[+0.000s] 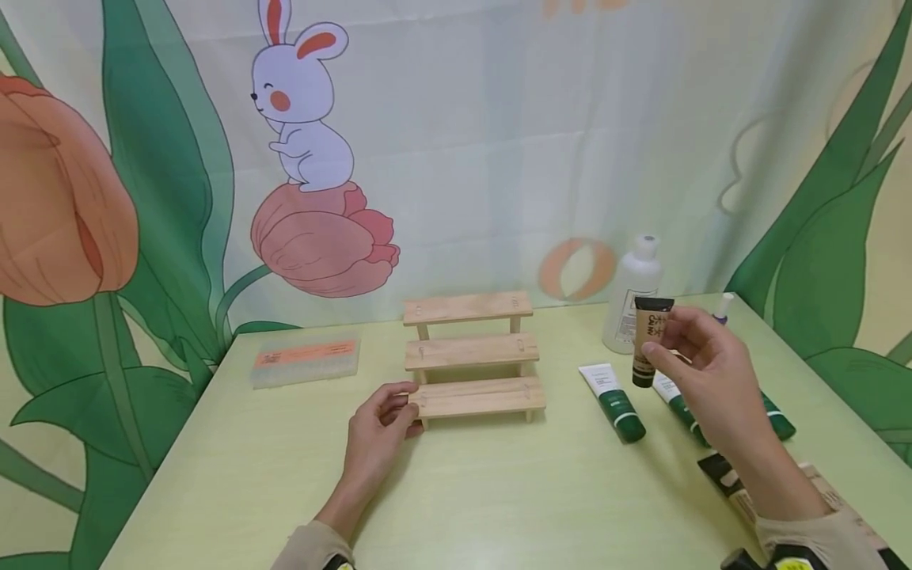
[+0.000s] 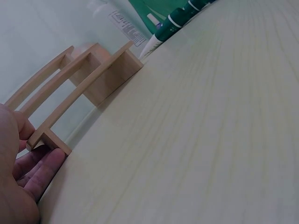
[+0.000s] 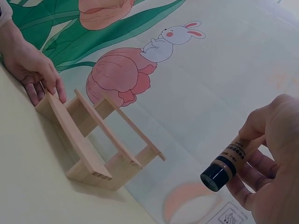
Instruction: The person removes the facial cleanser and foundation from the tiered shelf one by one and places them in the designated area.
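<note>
A small three-step wooden display rack [image 1: 476, 398] stands mid-table. My left hand [image 1: 378, 431] holds the left end of its lowest step; in the left wrist view, the fingers [image 2: 46, 170] reach under that end. Off to the right, my right hand [image 1: 720, 384] pinches a small beige squeeze tube [image 1: 650, 336] between thumb and fingers, raised above the table. The tube is upright, its black cap downward and its flat black end up. In the right wrist view, the cap of the tube [image 3: 219, 175] points toward the lower left.
White-and-green tubes [image 1: 621, 413] lie right of the rack, partly behind my right arm. A white bottle [image 1: 632, 277] stands behind the held tube. Larger beige-and-black tubes [image 1: 723, 475] lie near the right forearm. A flat translucent box [image 1: 306, 368] is at the left back.
</note>
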The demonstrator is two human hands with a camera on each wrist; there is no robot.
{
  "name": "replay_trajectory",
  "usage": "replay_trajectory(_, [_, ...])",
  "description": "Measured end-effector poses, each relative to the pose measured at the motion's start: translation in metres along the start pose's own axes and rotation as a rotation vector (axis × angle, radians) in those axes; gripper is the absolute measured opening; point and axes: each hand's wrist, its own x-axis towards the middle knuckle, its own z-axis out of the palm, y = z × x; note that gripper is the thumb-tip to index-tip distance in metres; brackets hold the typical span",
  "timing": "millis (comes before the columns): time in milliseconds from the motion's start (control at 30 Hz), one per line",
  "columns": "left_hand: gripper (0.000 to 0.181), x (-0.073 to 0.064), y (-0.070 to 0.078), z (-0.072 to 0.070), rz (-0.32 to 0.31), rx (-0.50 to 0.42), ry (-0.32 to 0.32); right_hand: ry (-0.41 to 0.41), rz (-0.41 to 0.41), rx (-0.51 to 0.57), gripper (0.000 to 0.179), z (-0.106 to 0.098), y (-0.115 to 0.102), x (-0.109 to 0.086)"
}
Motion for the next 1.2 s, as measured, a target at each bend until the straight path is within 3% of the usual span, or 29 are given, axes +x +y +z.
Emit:
replay_trajectory(333, [0.028,-0.003,0.001,-0.003,-0.014,0.006,0.012,0.012,0.002,-0.013,0.032,-0.005,0.020,-0.021])
replay_trajectory(633, [0.028,-0.002,-0.001,-0.005,-0.015,0.011,-0.006,-0.019,0.092,-0.111,0.029,-0.008,0.031,-0.040])
replay_trajectory(900, [0.028,-0.001,-0.001,-0.004,-0.010,0.012,-0.010,-0.102,0.135,-0.265,0.034,-0.016,0.040,-0.058])
replay_trajectory(1100, [0.028,0.000,0.000,-0.002,-0.009,0.003,-0.010,-0.184,0.206,-0.258,0.035,-0.017,0.046,-0.069])
replay_trajectory(1200, [0.028,0.000,0.000,-0.001,-0.008,0.004,-0.009,-0.204,0.194,-0.228,0.038,-0.015,0.050,-0.073])
